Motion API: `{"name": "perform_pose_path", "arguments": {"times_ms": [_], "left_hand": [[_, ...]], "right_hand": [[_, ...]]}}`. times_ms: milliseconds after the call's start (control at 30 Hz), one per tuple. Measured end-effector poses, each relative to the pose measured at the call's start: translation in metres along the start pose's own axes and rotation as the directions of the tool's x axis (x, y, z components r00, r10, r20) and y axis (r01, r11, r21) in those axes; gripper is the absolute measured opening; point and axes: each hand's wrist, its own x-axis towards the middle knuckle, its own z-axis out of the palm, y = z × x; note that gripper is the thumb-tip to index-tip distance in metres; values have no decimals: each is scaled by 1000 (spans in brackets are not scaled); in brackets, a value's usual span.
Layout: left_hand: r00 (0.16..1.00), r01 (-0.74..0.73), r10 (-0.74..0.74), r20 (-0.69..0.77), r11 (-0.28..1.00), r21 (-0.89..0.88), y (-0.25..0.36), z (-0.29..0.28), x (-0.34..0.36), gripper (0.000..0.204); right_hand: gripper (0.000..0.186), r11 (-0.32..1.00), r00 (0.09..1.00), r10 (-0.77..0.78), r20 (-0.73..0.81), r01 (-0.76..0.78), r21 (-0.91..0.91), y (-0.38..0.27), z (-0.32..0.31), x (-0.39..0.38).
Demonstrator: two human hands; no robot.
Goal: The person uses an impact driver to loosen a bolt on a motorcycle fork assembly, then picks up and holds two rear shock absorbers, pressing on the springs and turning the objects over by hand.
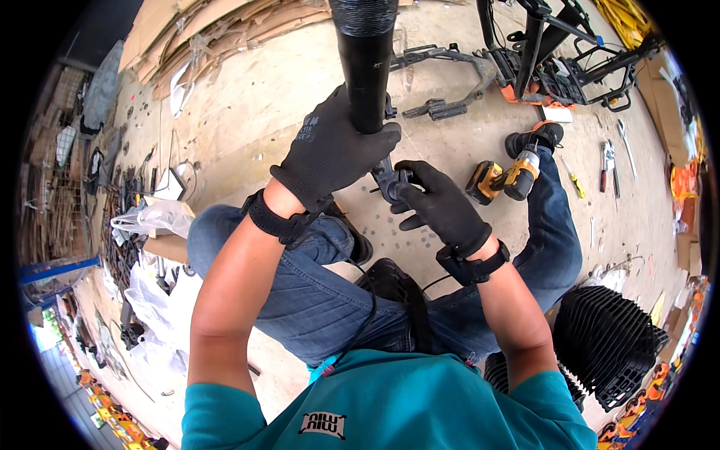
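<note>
Left hand (334,150), gloved black, wrapped round the lower end of a black tube (365,60), fingers curled and pressed tight on it, likely to steady the tube upright between the knees. Right hand (439,204), also gloved, lower and just to the right, fingers pinching a small dark bracket (388,180) at the tube's foot, thumb side toward the left hand; held there apparently to line the part up with the tube's end. Tube rising from between the two hands to the top edge of the view, its upper stretch ribbed. Seated on a dusty concrete floor (255,112), legs in jeans spread to either side, leaving a gap for the work. Yellow-and-black drill (504,177) lying on the floor just beside the right knee, within easy reach. Black metal frame parts (442,79) scattered behind the tube, and a bigger frame (562,56) with orange fittings at upper right. Hand tools (609,161) strewn farther right. Cardboard (202,37) stacked at upper left, white plastic bags (154,217) by the left thigh, a pile of black ribbed plastic pieces (604,341) behind the right elbow. Nothing between the hands and the tube; the left glove hides part of the joint.
</note>
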Motion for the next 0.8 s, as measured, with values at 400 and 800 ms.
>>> {"name": "perform_pose_path", "arguments": {"times_ms": [400, 800], "left_hand": [[983, -148, 147, -112, 989, -8, -16, 12, 2, 53], [999, 49, -52, -12, 981, -186, 1, 16, 10, 63]], "right_hand": [[34, 987, 982, -161, -101, 160, -22, 19, 10, 0], [53, 791, 997, -51, 56, 6, 612, 37, -18, -6]]}}
